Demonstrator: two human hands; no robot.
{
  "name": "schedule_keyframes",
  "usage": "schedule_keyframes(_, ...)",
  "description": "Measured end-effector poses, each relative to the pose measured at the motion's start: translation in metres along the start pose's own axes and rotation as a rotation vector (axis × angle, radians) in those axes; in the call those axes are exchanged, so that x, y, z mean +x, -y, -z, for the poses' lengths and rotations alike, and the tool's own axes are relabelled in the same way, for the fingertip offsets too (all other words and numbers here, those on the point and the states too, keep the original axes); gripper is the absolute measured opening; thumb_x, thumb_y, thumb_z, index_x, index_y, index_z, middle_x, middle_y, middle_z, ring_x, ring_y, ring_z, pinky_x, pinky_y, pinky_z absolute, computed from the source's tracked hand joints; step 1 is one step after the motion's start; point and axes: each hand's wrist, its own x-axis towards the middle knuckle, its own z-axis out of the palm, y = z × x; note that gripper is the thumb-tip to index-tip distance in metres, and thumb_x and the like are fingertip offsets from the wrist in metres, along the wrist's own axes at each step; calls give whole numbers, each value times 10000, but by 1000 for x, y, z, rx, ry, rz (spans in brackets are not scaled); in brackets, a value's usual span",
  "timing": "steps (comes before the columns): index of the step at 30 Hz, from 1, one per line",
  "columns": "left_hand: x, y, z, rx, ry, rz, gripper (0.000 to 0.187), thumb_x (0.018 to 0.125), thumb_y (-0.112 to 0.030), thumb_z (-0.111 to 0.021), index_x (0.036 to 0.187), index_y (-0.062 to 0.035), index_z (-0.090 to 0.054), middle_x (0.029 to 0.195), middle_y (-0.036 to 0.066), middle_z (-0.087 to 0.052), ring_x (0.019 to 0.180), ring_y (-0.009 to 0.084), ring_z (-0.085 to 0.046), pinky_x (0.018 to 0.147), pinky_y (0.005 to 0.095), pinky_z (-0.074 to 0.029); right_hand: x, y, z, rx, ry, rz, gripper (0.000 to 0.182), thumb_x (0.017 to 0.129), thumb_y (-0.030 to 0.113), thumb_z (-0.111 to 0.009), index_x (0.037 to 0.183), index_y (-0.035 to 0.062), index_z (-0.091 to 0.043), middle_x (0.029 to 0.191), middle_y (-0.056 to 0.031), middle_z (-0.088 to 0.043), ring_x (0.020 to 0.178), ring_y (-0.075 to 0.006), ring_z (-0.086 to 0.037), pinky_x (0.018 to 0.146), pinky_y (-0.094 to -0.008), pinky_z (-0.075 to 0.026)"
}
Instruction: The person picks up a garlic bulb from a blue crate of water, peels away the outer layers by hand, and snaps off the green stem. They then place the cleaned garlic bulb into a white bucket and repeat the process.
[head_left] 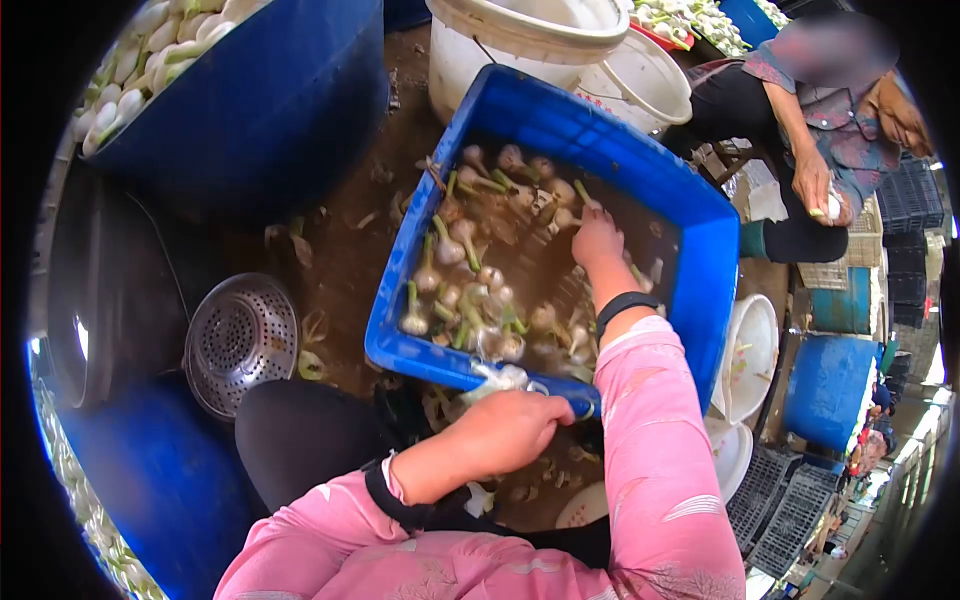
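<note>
A blue plastic tub [705, 310] in front of me holds murky water with several garlic bulbs [463, 235], their green stems still on. My right hand [598, 240] reaches into the tub, its fingers closed around a garlic bulb whose pale green stalk [583, 192] sticks out past the fingertips. At the tub's near rim is my left hand [508, 432], curled closed. What lies inside its fingers is hidden; whitish peel or plastic [500, 380] sits on the rim just beyond.
Left of the tub lies a perforated metal colander [243, 345]. A large blue vat [250, 110] of peeled garlic stands behind it. White buckets [520, 45] are at the back. On the right, another person [820, 130] sits holding a white bulb. Black crates [795, 510] stand lower right.
</note>
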Motion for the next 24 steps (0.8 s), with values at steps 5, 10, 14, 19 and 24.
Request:
schedule_keyframes(5,31,10,18,-143,-463,3,116,781,-120,-495,825,-33,-558,707,83,-542,640,216,-516,614,282,-425,19,-2,-84,40,899,92,362,745,174,-506,1081,42,-492,960,-121,-570,891,-272,-546,759,-373,-429)
schedule_keyframes(10,40,31,25,-1201,-572,381,304,874,-329,-389,798,-53,-493,680,33,-544,584,114,-503,528,218,-396,-29,34,88,998,752,-61,167,805,125,-458,913,9,-510,760,-109,-598,697,-232,-578,630,-344,-442)
schedule_keyframes(14,41,24,39,-1750,-307,263,406,886,-385,-325,1058,-41,-456,854,90,-568,685,153,-528,571,245,-429,-107,48,180,854,172,204,136,766,62,-488,893,46,-532,818,-171,-565,776,-349,-532,644,-383,-431)
schedule_keyframes(19,27,10,29,-1507,-239,45,336,849,-190,-477,1147,-61,-391,910,79,-565,730,126,-534,611,217,-437,-152,41,205,639,-275,194,209,763,95,-522,950,13,-566,884,-158,-593,789,-303,-575,706,-339,-453)
schedule_keyframes(24,4,-4,15,-1077,-342,-41,438,798,-156,-564,1173,-62,-359,936,62,-553,749,113,-522,633,221,-417,-189,57,237,801,-174,-12,165,757,112,-542,875,18,-607,809,-149,-600,724,-277,-581,649,-329,-458)
